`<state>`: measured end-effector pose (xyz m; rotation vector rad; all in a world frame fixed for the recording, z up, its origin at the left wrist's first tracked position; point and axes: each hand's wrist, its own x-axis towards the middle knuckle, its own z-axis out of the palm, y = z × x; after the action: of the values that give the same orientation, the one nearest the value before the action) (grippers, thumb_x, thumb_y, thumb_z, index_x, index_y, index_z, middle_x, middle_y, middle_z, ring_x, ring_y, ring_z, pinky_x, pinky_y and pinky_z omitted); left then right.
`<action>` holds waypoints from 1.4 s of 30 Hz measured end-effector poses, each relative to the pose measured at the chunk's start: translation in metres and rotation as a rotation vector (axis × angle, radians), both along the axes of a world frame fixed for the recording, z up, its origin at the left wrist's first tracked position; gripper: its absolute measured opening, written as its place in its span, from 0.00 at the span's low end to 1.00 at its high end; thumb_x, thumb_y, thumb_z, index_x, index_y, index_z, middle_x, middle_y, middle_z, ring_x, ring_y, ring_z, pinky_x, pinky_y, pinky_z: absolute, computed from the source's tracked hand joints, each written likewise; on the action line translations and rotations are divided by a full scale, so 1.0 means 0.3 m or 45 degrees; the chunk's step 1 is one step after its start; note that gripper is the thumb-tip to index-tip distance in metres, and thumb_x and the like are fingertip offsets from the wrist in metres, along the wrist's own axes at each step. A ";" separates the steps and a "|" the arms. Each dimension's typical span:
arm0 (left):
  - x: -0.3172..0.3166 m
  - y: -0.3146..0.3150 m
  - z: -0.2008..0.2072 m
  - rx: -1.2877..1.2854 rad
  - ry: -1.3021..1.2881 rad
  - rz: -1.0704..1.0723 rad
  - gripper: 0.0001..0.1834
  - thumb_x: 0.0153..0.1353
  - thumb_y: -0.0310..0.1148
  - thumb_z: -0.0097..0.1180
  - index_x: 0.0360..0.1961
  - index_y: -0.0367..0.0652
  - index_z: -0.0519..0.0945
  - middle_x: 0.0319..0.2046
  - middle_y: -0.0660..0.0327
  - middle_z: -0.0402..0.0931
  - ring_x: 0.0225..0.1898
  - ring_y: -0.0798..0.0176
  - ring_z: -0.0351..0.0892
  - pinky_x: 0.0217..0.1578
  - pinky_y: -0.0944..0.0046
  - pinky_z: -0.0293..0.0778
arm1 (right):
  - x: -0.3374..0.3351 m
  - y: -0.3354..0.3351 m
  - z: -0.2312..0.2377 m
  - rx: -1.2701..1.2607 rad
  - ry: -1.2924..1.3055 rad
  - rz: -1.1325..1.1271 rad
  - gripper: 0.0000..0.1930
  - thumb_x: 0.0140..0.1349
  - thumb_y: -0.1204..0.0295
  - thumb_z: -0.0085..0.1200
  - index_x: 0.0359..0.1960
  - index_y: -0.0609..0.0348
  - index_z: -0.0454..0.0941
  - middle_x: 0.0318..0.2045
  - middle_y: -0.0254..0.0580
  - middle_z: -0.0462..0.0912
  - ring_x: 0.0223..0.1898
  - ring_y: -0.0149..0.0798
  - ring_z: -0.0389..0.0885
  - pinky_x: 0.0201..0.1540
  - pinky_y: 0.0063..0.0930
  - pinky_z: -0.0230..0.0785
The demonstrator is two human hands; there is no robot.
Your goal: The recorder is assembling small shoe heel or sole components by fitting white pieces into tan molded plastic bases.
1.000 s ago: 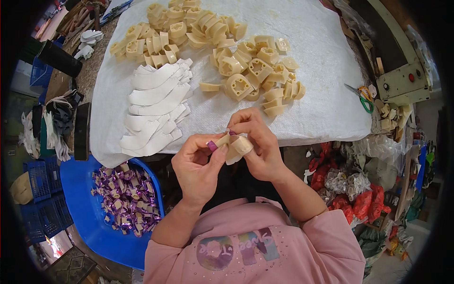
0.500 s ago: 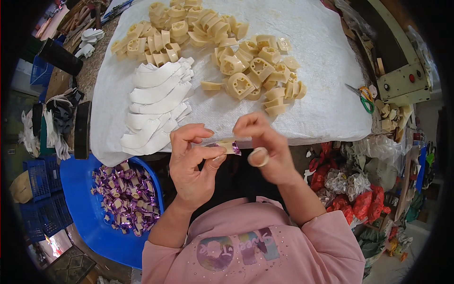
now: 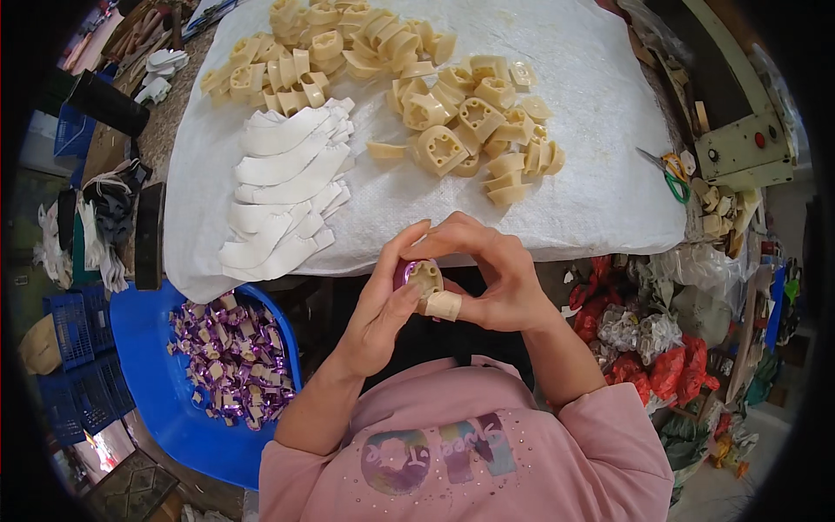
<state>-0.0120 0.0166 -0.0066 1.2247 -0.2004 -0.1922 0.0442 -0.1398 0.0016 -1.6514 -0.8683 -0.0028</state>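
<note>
nearest, below your chest in a pink shirt [image 3: 539,452], your two hands meet just short of the table's edge. between them is a beige piece [image 3: 426,274], its holed face up and shiny purple foil [image 3: 402,272] round its left side. your left hand [image 3: 374,304] pinches it, thumb across the face; your right hand [image 3: 497,277] curls round the other side, thumb, with a cream band [image 3: 444,304], at the lower edge. left of you, a blue tub [image 3: 152,370] holds many purple-and-beige pieces [image 3: 230,361]. beyond your hands, on a white sheet [image 3: 600,157], lie overlapping white strips [image 3: 283,187], then heaped beige blocks [image 3: 474,122]. scissors [image 3: 677,184] lie at the table's right.
</note>
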 end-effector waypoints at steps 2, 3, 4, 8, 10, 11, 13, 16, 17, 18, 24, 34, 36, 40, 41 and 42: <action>-0.002 -0.015 0.031 -0.238 0.182 0.074 0.28 0.65 0.36 0.38 0.63 0.32 0.52 0.43 0.55 0.67 0.39 0.67 0.70 0.45 0.68 0.66 | -0.006 0.008 -0.025 0.075 0.181 0.048 0.24 0.47 0.73 0.64 0.48 0.57 0.73 0.40 0.38 0.80 0.39 0.40 0.74 0.43 0.31 0.67; -0.004 -0.014 0.020 -0.238 0.183 0.077 0.28 0.65 0.36 0.38 0.63 0.32 0.52 0.43 0.55 0.67 0.39 0.67 0.70 0.45 0.68 0.66 | -0.011 0.013 -0.030 0.075 0.182 0.051 0.24 0.47 0.73 0.64 0.48 0.57 0.73 0.40 0.38 0.80 0.39 0.40 0.74 0.43 0.31 0.67; -0.006 -0.013 0.000 -0.134 0.134 0.131 0.29 0.63 0.37 0.39 0.62 0.33 0.53 0.45 0.54 0.67 0.40 0.66 0.71 0.43 0.67 0.68 | -0.019 0.018 -0.034 0.011 0.007 -0.029 0.23 0.48 0.72 0.63 0.48 0.57 0.73 0.41 0.38 0.78 0.41 0.41 0.72 0.46 0.31 0.64; -0.014 -0.013 -0.010 -0.039 0.086 0.248 0.30 0.64 0.42 0.40 0.62 0.37 0.52 0.40 0.54 0.70 0.35 0.65 0.72 0.35 0.67 0.70 | -0.036 0.042 -0.046 0.057 0.057 -0.153 0.20 0.51 0.69 0.61 0.46 0.58 0.73 0.42 0.40 0.73 0.46 0.43 0.66 0.52 0.32 0.57; -0.013 -0.007 -0.013 -0.090 0.039 0.247 0.34 0.66 0.51 0.38 0.63 0.38 0.50 0.35 0.55 0.71 0.31 0.67 0.72 0.28 0.70 0.69 | -0.038 0.047 -0.055 0.182 0.275 -0.062 0.17 0.56 0.66 0.58 0.46 0.58 0.74 0.40 0.40 0.71 0.43 0.39 0.68 0.48 0.30 0.62; -0.008 -0.001 -0.016 -0.118 -0.030 0.190 0.37 0.65 0.55 0.36 0.64 0.38 0.49 0.35 0.55 0.71 0.30 0.67 0.72 0.27 0.70 0.68 | -0.031 0.043 -0.050 0.394 0.734 0.148 0.16 0.58 0.64 0.55 0.46 0.58 0.74 0.40 0.40 0.71 0.40 0.36 0.70 0.44 0.27 0.65; -0.006 -0.007 -0.016 -0.127 -0.064 0.099 0.41 0.65 0.60 0.31 0.65 0.37 0.48 0.38 0.55 0.71 0.32 0.69 0.71 0.28 0.72 0.68 | -0.016 0.036 -0.028 0.603 1.189 0.358 0.15 0.61 0.62 0.52 0.46 0.58 0.74 0.41 0.39 0.71 0.37 0.33 0.72 0.40 0.24 0.67; -0.015 -0.044 0.012 0.119 -0.111 0.292 0.40 0.66 0.59 0.30 0.65 0.35 0.49 0.42 0.55 0.69 0.35 0.71 0.70 0.32 0.73 0.67 | 0.002 0.046 0.027 0.267 1.221 0.308 0.13 0.64 0.63 0.45 0.41 0.58 0.74 0.31 0.36 0.75 0.20 0.25 0.75 0.16 0.14 0.69; -0.019 -0.052 0.038 0.129 -0.109 0.289 0.37 0.67 0.57 0.29 0.63 0.33 0.53 0.45 0.55 0.67 0.39 0.71 0.68 0.35 0.74 0.67 | -0.006 0.060 0.001 0.338 1.233 0.270 0.14 0.64 0.60 0.49 0.38 0.60 0.74 0.25 0.37 0.76 0.16 0.25 0.75 0.10 0.15 0.68; -0.021 -0.060 0.043 0.126 -0.110 0.288 0.37 0.67 0.57 0.29 0.63 0.33 0.53 0.45 0.55 0.67 0.39 0.71 0.68 0.35 0.74 0.67 | -0.010 0.059 -0.005 0.336 1.232 0.268 0.14 0.64 0.60 0.49 0.38 0.60 0.74 0.25 0.37 0.76 0.16 0.25 0.75 0.10 0.15 0.68; -0.032 -0.067 0.021 0.261 -0.125 0.396 0.31 0.69 0.49 0.28 0.60 0.32 0.57 0.49 0.54 0.64 0.44 0.69 0.67 0.39 0.72 0.67 | -0.055 0.090 -0.044 0.354 0.695 0.148 0.08 0.65 0.68 0.47 0.38 0.60 0.71 0.39 0.39 0.72 0.35 0.30 0.73 0.37 0.23 0.69; 0.002 -0.080 -0.017 0.096 -0.108 0.720 0.23 0.66 0.34 0.32 0.60 0.36 0.58 0.44 0.57 0.66 0.41 0.69 0.68 0.44 0.69 0.65 | -0.102 0.115 -0.075 0.540 0.776 0.106 0.19 0.68 0.65 0.39 0.57 0.59 0.64 0.49 0.42 0.69 0.50 0.36 0.68 0.55 0.27 0.58; -0.012 -0.077 -0.033 0.103 -0.097 0.708 0.23 0.66 0.34 0.32 0.60 0.37 0.57 0.44 0.58 0.66 0.41 0.69 0.69 0.44 0.69 0.66 | -0.099 0.119 -0.077 0.462 0.613 0.138 0.20 0.69 0.63 0.39 0.58 0.59 0.64 0.51 0.42 0.68 0.50 0.33 0.68 0.54 0.26 0.58; -0.013 -0.063 -0.042 0.120 -0.090 0.613 0.26 0.66 0.39 0.34 0.63 0.39 0.53 0.43 0.58 0.67 0.40 0.69 0.69 0.42 0.69 0.66 | -0.091 0.134 -0.059 0.295 0.323 -0.095 0.18 0.68 0.64 0.40 0.55 0.59 0.68 0.44 0.41 0.72 0.41 0.34 0.71 0.47 0.26 0.63; -0.008 -0.059 -0.040 0.110 -0.072 0.564 0.29 0.67 0.44 0.35 0.64 0.40 0.51 0.42 0.58 0.68 0.40 0.69 0.69 0.40 0.69 0.66 | -0.086 0.132 -0.052 0.264 0.360 -0.144 0.18 0.67 0.64 0.40 0.54 0.59 0.68 0.42 0.41 0.72 0.37 0.35 0.71 0.43 0.26 0.65; -0.005 -0.048 -0.027 0.112 -0.071 0.567 0.29 0.67 0.44 0.35 0.64 0.40 0.51 0.42 0.58 0.68 0.40 0.69 0.69 0.40 0.69 0.66 | -0.077 0.121 -0.039 0.265 0.362 -0.140 0.18 0.67 0.64 0.40 0.54 0.59 0.68 0.42 0.41 0.72 0.37 0.35 0.71 0.43 0.26 0.65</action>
<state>-0.0136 0.0020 -0.0149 1.3320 0.0362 0.2218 0.0213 -0.1036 -0.0100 -1.4588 -0.5416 0.0619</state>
